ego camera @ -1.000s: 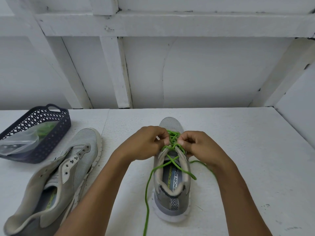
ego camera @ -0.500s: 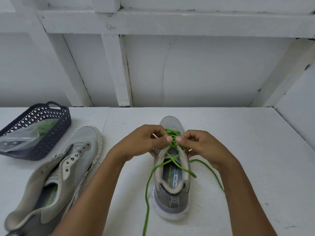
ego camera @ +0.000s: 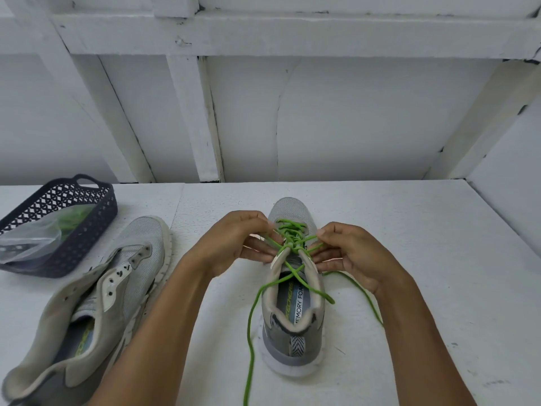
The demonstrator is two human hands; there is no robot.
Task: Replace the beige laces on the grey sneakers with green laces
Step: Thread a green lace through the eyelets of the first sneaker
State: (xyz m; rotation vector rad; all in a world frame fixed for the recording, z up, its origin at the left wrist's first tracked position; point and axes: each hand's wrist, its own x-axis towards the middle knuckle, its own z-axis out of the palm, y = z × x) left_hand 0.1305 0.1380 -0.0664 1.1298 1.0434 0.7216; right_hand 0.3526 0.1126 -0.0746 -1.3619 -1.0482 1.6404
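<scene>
I am seeing both hands working over the middle of the table (ego camera: pixel 424 230). My left hand (ego camera: pixel 231 244) is curling its fingers and pinching a strand of the green lace (ego camera: pixel 293 240) on the near-left side of the eyelets. My right hand (ego camera: pixel 355 253) is doing the same on the opposite side, thumb and fingertips closing on the lace. The two hands are sitting close together, with only the laced throat of the shoe between them.

The laced sneaker (ego camera: pixel 295 344) is standing upright directly between and beneath the hands, toe pointing away and heel toward the wrists. One loose end of the lace is trailing down past the left side of the heel. The other end is running out under my right wrist.

I am counting two grey sneakers. The second sneaker (ego camera: pixel 128 259) is lying well to the left of my left forearm, its eyelets bare. Beyond it, farther left of that hand, one dark basket (ego camera: pixel 76 247) is holding one clear plastic bag (ego camera: pixel 29 238) with something green inside.
</scene>
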